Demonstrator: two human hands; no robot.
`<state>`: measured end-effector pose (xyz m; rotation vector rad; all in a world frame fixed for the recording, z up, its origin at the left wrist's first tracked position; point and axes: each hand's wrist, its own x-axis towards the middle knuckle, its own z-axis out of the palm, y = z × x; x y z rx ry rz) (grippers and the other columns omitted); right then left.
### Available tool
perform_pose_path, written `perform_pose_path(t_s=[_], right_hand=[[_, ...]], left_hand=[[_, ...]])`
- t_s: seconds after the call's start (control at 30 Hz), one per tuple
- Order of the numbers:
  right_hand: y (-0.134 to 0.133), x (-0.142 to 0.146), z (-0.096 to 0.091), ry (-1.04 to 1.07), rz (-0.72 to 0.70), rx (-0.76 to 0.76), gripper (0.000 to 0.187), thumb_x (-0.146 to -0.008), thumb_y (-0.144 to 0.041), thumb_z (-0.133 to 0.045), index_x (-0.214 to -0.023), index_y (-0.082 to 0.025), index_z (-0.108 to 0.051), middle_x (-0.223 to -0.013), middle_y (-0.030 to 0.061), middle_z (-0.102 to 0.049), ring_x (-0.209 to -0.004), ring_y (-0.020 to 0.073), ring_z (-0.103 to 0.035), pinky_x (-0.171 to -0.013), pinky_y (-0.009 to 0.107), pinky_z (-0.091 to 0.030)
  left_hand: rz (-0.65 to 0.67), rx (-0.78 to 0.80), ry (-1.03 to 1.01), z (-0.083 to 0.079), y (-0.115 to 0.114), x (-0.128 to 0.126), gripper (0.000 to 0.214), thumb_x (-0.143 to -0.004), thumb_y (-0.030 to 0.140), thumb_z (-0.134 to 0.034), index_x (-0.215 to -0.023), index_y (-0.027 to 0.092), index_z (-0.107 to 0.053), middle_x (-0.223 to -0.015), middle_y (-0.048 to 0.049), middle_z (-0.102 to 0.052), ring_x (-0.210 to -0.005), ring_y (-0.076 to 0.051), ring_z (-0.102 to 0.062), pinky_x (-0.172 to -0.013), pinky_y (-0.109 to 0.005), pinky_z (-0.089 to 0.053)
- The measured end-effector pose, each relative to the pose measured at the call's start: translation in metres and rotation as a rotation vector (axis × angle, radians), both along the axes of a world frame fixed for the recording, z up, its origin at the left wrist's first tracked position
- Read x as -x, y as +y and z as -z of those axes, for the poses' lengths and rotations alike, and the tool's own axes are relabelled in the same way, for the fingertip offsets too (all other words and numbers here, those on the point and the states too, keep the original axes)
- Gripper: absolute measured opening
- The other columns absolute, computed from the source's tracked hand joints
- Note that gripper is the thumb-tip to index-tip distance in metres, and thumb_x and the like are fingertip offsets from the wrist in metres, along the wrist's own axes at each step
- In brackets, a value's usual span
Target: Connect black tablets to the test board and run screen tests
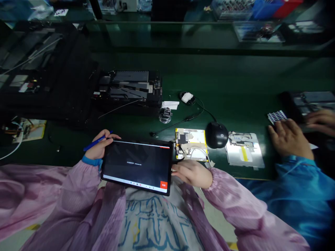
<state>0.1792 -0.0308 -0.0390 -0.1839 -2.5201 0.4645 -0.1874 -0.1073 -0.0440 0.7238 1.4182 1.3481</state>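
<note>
Gripping a tablet by its two short edges, just off the near edge of the green bench and over the lap. Left hand closed on the left edge, thumb on the top rim, with a blue pen tucked between the fingers and pointing out to the left. Probably parked there to leave the fingers free for the hold. Right hand curled round the right edge, knuckles up, clear of the glass. Held by the rims, it seems, to leave the lit screen unobstructed: dark, with one faint line of text and a red button at the lower right corner. Tilted up toward the face, likely for reading.

Just beyond the right hand, lying flat on the bench: an opened chassis with yellow tape, touching or nearly touching a black mouse, then a bare metal back plate. Farther back, a dismantled black device, a thin black cable and a white connector. At the right, a co-worker's hand in a blue sleeve, resting beside a sheet of small pads, well apart from the tablet. Nothing between the hands and the screen.
</note>
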Motion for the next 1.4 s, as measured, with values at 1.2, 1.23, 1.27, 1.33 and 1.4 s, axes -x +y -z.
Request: perform_pose_path(t_s=[1.2, 1.23, 1.27, 1.33, 1.4], right_hand=[[0.071, -0.007, -0.008, 0.045, 0.756, 0.074, 0.029, -0.094, -0.028, -0.051, -0.119, -0.02, -0.063, -0.093, 0.0117, -0.067, -0.088, 0.0261, -0.064, -0.076, 0.044, -0.053], [0.078, 0.0, -0.008, 0.014, 0.809, 0.012, 0.032, -0.092, -0.028, -0.053, -0.121, -0.018, -0.062, -0.097, 0.0143, -0.065, -0.092, 0.0289, -0.062, -0.078, 0.047, -0.051], [0.083, 0.01, -0.009, -0.037, 0.797, -0.034, 0.032, -0.09, -0.027, -0.055, -0.12, -0.017, -0.064, -0.099, 0.0157, -0.064, -0.094, 0.0304, -0.06, -0.078, 0.048, -0.05], [0.085, 0.035, -0.011, -0.199, 0.627, -0.052, 0.026, -0.088, -0.024, -0.058, -0.112, -0.017, -0.068, -0.096, 0.0142, -0.065, -0.089, 0.0285, -0.062, -0.075, 0.043, -0.049], [0.082, 0.063, -0.013, -0.419, 0.38, 0.009, 0.019, -0.089, -0.023, -0.057, -0.103, -0.018, -0.07, -0.088, 0.0106, -0.068, -0.079, 0.0238, -0.064, -0.071, 0.036, -0.049]], left_hand=[[-0.123, 0.021, -0.042, -0.003, 0.003, -0.002, 0.024, -0.075, 0.022, -0.064, -0.078, 0.022, -0.039, -0.079, -0.0073, -0.074, -0.075, -0.027, -0.071, -0.072, -0.041, -0.055], [-0.128, 0.023, -0.043, -0.003, 0.003, -0.002, 0.024, -0.075, 0.022, -0.064, -0.077, 0.022, -0.04, -0.079, -0.007, -0.074, -0.075, -0.027, -0.071, -0.072, -0.041, -0.055], [-0.131, 0.024, -0.043, -0.003, 0.003, -0.002, 0.024, -0.075, 0.022, -0.064, -0.077, 0.022, -0.04, -0.079, -0.0068, -0.074, -0.075, -0.027, -0.071, -0.072, -0.041, -0.055], [-0.13, 0.02, -0.042, -0.004, 0.003, -0.002, 0.023, -0.074, 0.022, -0.064, -0.076, 0.021, -0.04, -0.079, -0.0068, -0.074, -0.074, -0.026, -0.07, -0.071, -0.039, -0.054], [-0.125, 0.006, -0.034, -0.004, 0.003, -0.001, 0.024, -0.073, 0.021, -0.065, -0.074, 0.021, -0.041, -0.079, -0.007, -0.074, -0.073, -0.025, -0.07, -0.07, -0.038, -0.054]])
